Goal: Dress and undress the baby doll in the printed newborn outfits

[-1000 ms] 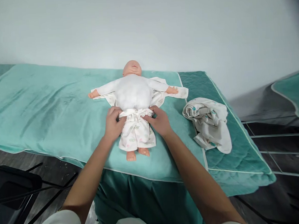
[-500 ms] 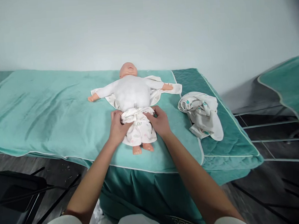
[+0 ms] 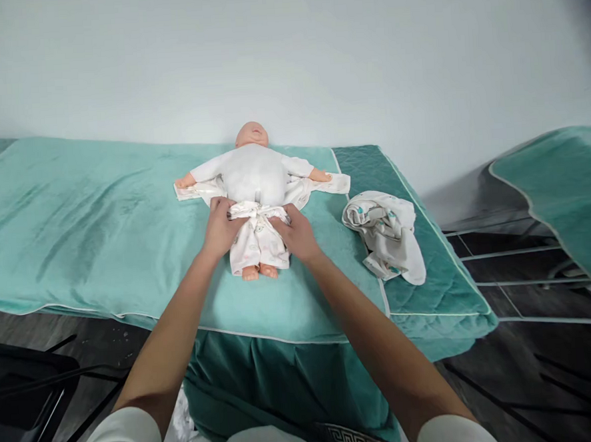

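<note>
A baby doll (image 3: 255,173) with a white cloth body lies on its back, arms spread, head toward the wall. Patterned white baby pants (image 3: 258,244) cover its legs, and both feet stick out at the hems. My left hand (image 3: 222,227) is closed on the left side of the waistband, thumb on top. On the opposite side, my right hand (image 3: 296,233) pinches the same waistband. Beneath the doll's torso and arms is a spread patterned baby shirt (image 3: 301,192), its sleeves reaching out past the hands.
A crumpled white cloth with teal marks (image 3: 389,235) lies right of the doll on the green-covered bed (image 3: 100,219). A black chair (image 3: 30,390) stands at lower left. A metal rack (image 3: 519,280) and another green cover (image 3: 569,191) are at right.
Both hands have moved the waistband up toward the doll's belly. The doll's legs and feet now appear farther from the bed's front edge, and the view has shifted slightly.
</note>
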Demonstrator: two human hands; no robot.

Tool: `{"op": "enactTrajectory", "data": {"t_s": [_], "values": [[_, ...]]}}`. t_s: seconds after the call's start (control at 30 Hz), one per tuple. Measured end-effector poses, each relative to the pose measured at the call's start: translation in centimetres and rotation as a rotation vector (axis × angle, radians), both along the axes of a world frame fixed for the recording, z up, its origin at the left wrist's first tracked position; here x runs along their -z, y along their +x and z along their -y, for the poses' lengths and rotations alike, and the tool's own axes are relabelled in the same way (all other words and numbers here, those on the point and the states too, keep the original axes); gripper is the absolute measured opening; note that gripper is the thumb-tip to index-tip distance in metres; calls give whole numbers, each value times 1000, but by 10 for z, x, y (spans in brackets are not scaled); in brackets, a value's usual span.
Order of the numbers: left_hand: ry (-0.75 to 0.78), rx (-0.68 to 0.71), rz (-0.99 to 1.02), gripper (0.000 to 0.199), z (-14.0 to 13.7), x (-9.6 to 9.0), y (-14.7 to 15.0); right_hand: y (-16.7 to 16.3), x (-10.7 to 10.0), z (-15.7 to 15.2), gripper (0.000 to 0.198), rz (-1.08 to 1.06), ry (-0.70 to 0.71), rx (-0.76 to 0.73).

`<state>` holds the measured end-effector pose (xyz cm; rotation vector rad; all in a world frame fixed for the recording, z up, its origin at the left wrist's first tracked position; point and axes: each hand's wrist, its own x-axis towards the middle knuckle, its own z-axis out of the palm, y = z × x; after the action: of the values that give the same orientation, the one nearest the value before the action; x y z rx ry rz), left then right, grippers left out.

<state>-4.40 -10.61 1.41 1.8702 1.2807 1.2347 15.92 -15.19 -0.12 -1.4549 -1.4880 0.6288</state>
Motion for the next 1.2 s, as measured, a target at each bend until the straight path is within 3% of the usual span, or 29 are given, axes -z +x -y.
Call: {"op": "enactTrajectory", "data": {"t_s": [0.1, 0.23, 0.37, 0.43, 0.5, 0.57, 0.63, 0.7, 0.8, 1.07, 1.2], "values": [[-29, -6, -21, 20, 6, 3, -6, 3, 0, 1, 34, 28, -28, -30], [-50, 18, -81, 15, 40, 10, -17, 9, 8, 18, 29, 88, -47, -84], [-120, 136, -175, 27, 71, 7, -32, 13, 12, 22, 26, 120, -38, -98], [-152, 216, -220, 49, 82, 5, -39, 14, 11, 22, 27, 116, -48, -111], [-119, 305, -270, 88, 89, 6, -45, 16, 7, 25, 34, 89, -62, -170], [-19, 372, -347, 121, 95, 10, -47, 20, 3, 34, 55, 71, -79, -279], [99, 366, -452, 134, 99, 17, -45, 26, 0, 46, 87, 97, -80, -394], [189, 298, -546, 133, 100, 23, -40, 31, -5, 57, 110, 173, -60, -473], [269, 207, -632, 125, 94, 26, -32, 33, -11, 67, 118, 308, -40, -475], [325, 161, -710, 114, 78, 18, -31, 14, -21, 70, 104, 474, 13, -377], [266, 177, -729, 109, 81, 6, -34, 7, -27, 73, 76, 507, -11, -302]]}}
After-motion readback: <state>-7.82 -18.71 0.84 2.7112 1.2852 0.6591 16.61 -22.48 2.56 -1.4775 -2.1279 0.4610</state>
